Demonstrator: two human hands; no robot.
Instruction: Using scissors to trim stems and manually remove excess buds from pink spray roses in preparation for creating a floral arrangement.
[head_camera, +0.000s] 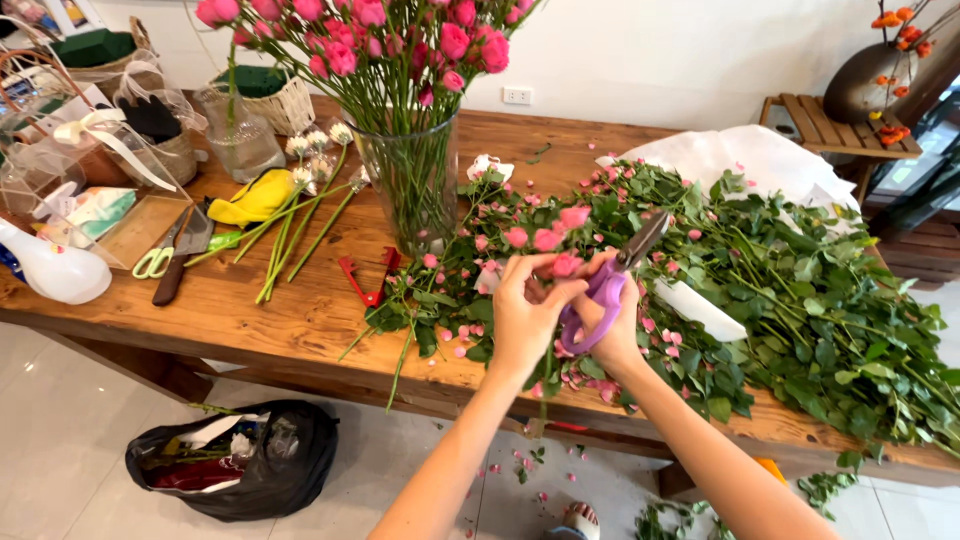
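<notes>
Head view: the left hand (522, 318) pinches a spray-rose stem (552, 262) of pink blooms at frame centre, while the right hand (610, 325) grips purple-handled scissors (610, 280), blades angled toward one o'clock. The step appears to be trimming; a clean cut likely calls for holding the stem steady. Cut greenery (800, 300) piles at three o'clock on the wooden table (270, 320). A glass vase (410, 180) of roses stands at twelve; a black bag (240, 460) lies on pale tiles at seven.
</notes>
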